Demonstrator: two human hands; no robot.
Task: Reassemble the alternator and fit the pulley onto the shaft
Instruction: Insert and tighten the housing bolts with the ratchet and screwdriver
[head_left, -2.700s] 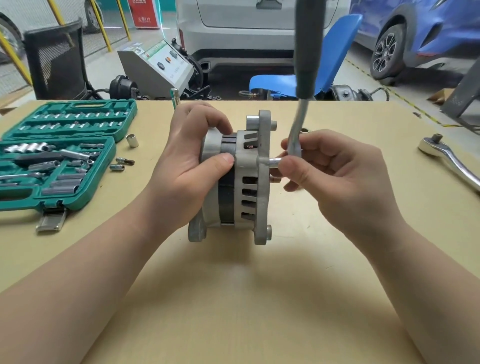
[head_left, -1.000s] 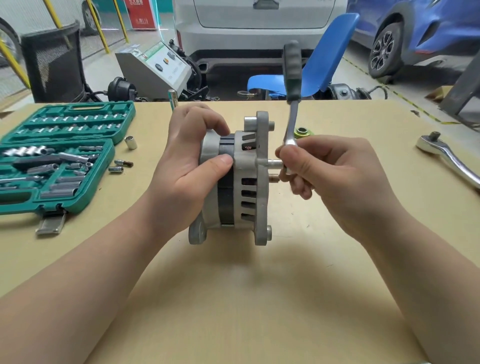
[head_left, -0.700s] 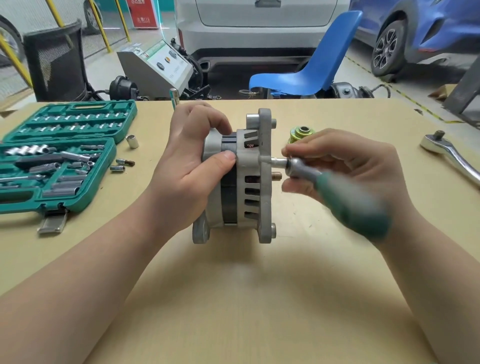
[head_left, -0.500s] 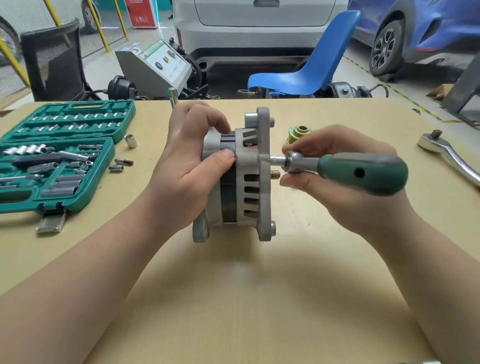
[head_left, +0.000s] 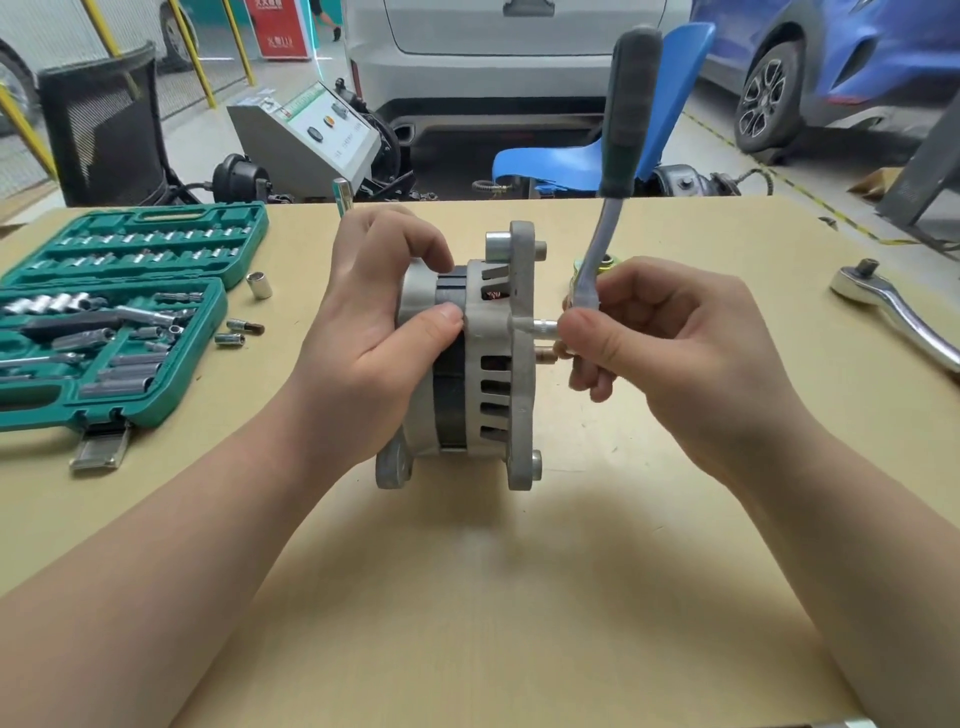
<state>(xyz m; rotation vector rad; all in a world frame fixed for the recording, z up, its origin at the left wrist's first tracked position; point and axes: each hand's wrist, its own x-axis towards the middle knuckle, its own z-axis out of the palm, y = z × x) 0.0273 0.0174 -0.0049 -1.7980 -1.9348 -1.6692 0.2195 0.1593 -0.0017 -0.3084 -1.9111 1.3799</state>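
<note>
The grey alternator (head_left: 498, 364) stands on edge on the tan table (head_left: 467, 597), its slotted front housing facing right. My left hand (head_left: 374, 332) grips its rear body, thumb on the dark stator band. A small ratchet (head_left: 618, 156) with a green handle points up and away; its socket (head_left: 543, 327) sits on a housing bolt. My right hand (head_left: 670, 343) pinches the ratchet head at the socket. Below the socket the copper-coloured shaft end (head_left: 545, 356) sticks out. The greenish pulley (head_left: 605, 262) lies behind my right hand, mostly hidden.
An open green socket case (head_left: 119, 312) lies at the left, with loose sockets (head_left: 239, 332) beside it. A large chrome ratchet (head_left: 893, 306) rests at the right edge. Beyond the table stand a blue chair (head_left: 561, 161), a grey machine and parked cars.
The ratchet handle swung down to the right and now stands upright again. My left hand and the alternator have stayed in place.
</note>
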